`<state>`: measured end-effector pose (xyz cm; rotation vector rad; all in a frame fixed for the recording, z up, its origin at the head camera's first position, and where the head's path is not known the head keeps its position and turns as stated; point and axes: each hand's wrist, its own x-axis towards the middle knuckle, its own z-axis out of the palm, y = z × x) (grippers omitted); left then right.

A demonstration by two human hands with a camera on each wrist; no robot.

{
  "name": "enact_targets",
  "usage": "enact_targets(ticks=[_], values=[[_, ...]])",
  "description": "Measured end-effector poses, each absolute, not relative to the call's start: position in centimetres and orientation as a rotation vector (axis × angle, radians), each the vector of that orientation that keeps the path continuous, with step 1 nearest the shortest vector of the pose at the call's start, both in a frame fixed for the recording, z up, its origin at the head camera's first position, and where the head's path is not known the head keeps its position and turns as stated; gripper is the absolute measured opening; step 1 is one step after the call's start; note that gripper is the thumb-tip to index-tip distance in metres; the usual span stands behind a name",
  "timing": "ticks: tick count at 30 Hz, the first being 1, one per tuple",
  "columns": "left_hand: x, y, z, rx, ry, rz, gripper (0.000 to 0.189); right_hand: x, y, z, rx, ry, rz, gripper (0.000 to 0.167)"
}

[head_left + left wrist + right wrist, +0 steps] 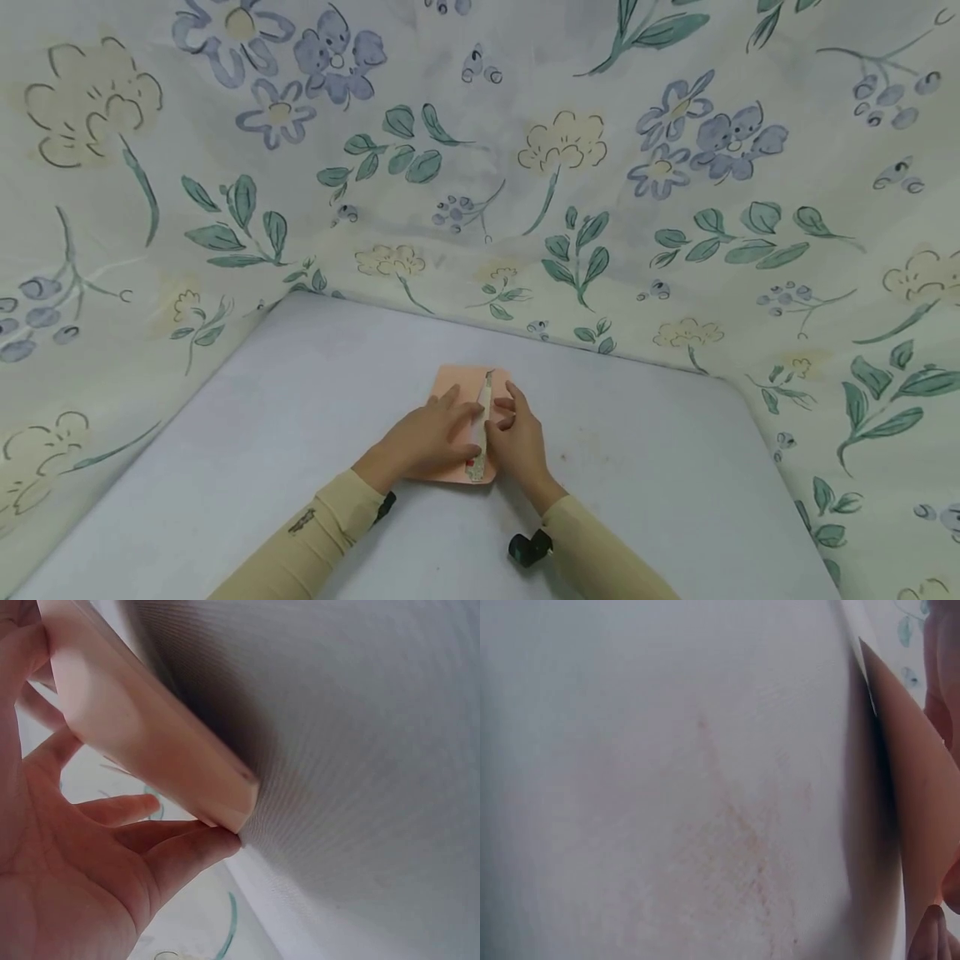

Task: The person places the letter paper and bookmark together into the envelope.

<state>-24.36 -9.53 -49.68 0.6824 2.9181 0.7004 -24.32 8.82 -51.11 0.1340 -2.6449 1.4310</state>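
A flat peach-coloured booklet [456, 379] with rounded corners lies on the white table. Down its right part runs a narrow pale strip [483, 427], its lower end patterned in grey with a bit of red. My left hand [427, 433] rests on the left part with fingers spread, index and thumb reaching the strip. In the left wrist view, fingertips touch the booklet's edge [150, 742]. My right hand [517, 437] pinches the right edge with thumb and bent fingers. In the right wrist view, that peach side [911, 772] stands tilted off the table. The pinch itself is partly hidden.
The white table [660, 483] has faint reddish marks [742, 825] right of the booklet. Floral fabric [465, 267] walls the back and both sides. Dark wrist devices [530, 548] hang under the sleeves.
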Motion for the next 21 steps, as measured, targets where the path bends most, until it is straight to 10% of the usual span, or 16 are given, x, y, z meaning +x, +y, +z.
enact_targets(ticks=[21], values=[[-24.3, -9.41, -49.27, 0.667, 2.902, 0.74, 0.061, -23.89, 8.77, -51.18, 0.163, -2.677, 1.487, 0.073]])
